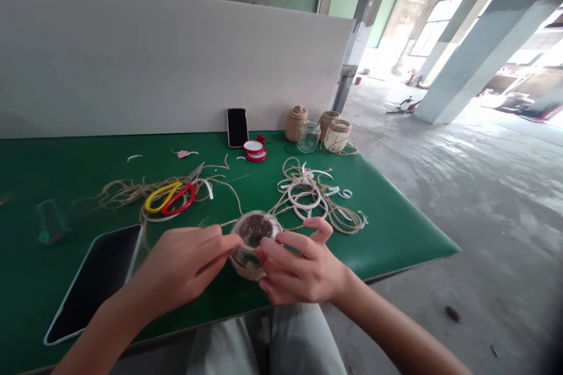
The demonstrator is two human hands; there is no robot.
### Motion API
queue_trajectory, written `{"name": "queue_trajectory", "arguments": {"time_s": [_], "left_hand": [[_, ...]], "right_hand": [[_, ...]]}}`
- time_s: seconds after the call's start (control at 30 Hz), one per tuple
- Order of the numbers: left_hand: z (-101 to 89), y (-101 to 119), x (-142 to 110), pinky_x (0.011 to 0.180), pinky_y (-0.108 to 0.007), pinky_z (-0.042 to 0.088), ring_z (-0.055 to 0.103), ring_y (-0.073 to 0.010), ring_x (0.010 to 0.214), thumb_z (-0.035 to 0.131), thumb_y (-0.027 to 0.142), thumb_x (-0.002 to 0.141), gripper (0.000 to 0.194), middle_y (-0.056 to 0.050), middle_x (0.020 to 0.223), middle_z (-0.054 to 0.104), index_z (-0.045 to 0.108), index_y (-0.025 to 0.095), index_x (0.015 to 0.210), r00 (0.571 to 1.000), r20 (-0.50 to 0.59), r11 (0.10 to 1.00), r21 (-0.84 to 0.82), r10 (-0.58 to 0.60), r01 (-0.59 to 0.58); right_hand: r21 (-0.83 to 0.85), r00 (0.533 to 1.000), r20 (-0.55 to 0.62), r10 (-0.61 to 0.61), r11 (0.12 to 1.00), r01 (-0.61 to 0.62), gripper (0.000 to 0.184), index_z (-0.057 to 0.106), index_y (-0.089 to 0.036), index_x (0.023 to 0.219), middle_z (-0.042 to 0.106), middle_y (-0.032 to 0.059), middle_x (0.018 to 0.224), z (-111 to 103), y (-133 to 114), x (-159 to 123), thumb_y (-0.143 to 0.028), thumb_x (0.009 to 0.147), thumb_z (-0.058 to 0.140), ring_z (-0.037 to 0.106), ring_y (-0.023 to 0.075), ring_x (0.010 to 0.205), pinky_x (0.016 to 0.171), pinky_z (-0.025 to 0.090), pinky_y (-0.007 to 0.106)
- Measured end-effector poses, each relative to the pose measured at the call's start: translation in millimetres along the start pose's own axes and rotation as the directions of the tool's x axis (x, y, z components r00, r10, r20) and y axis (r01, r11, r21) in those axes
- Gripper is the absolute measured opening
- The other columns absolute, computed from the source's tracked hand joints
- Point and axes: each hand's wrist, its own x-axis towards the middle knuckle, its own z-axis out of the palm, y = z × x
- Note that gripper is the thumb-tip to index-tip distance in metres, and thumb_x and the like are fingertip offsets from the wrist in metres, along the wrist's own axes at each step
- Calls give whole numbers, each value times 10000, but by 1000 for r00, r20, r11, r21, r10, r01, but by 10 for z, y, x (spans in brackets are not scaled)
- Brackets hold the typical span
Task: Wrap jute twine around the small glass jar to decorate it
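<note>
head view: a glass jar with twine around it sits between both hands, just above the near edge of the green table. the left hand reaches in from the left, fingers straight and close together, tips pressed on the jar's left side. the right hand cups the jar's right side, fingers curled, thumb raised. left of the jar lies a phone, and beyond it, scissors sit in loose twine. behind the jar, white rings lie tangled in more twine, just beside it. farther behind stand a second phone and twine-wrapped jars. right of the jar, the table ends at its edge, with concrete floor beyond.
</note>
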Motion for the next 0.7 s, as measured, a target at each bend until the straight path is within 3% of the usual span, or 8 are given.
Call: {"name": "queue_trajectory", "arguments": {"time_s": [0.13, 0.3, 0.47, 0.57, 0.63, 0.7], "left_hand": [[11, -37, -35, 555, -222, 354, 509, -99, 563, 444, 111, 892, 271, 35, 672, 549, 524, 247, 1113, 998, -8, 998, -14, 60, -60], [20, -54, -6, 557, -215, 364, 515, -92, 565, 444, 129, 898, 230, 35, 665, 543, 541, 237, 1076, 998, -15, 998, -14, 65, -65], [57, -23, 20, 521, -217, 351, 491, -89, 542, 461, 104, 879, 239, 29, 653, 546, 552, 217, 1068, 986, -90, 987, 85, 144, -136], [72, -3, 24, 492, -217, 337, 460, -85, 510, 476, 100, 865, 219, 32, 623, 542, 562, 197, 1042, 974, -127, 978, 120, 186, -171], [70, -1, 27, 490, -218, 342, 463, -85, 510, 477, 101, 861, 219, 32, 624, 546, 565, 193, 1039, 974, -124, 978, 113, 188, -175], [61, -5, 27, 495, -219, 349, 476, -90, 522, 473, 99, 862, 227, 27, 633, 551, 565, 188, 1048, 975, -115, 979, 95, 191, -180]], "right_hand": [[36, 999, 22, -42, 998, 42, 223, 616, -252, 657, 675, -61, 955, 15, 88, 23, -278, 854, 515, 536, 170, 918, 805, 372, 397], [75, 996, 62, -65, 995, 60, 206, 609, -236, 673, 657, -35, 924, 14, 116, 73, -274, 853, 515, 502, 172, 912, 735, 346, 372], [191, 983, 142, 115, 971, -141, 193, 670, -248, 792, 635, 3, 929, -54, 135, 141, -367, 840, 527, 464, 188, 872, 711, 299, 370], [210, 961, 133, 242, 941, -265, 234, 690, -266, 883, 625, 19, 943, -79, 105, 132, -409, 838, 510, 457, 198, 877, 743, 285, 383], [180, 956, 90, 280, 939, -292, 256, 684, -280, 961, 621, 21, 930, -73, 62, 111, -416, 831, 510, 453, 203, 877, 755, 283, 385], [135, 968, 61, 245, 959, -251, 301, 665, -279, 1035, 621, 20, 931, -53, 13, 92, -436, 822, 521, 453, 204, 867, 743, 288, 377]]}}
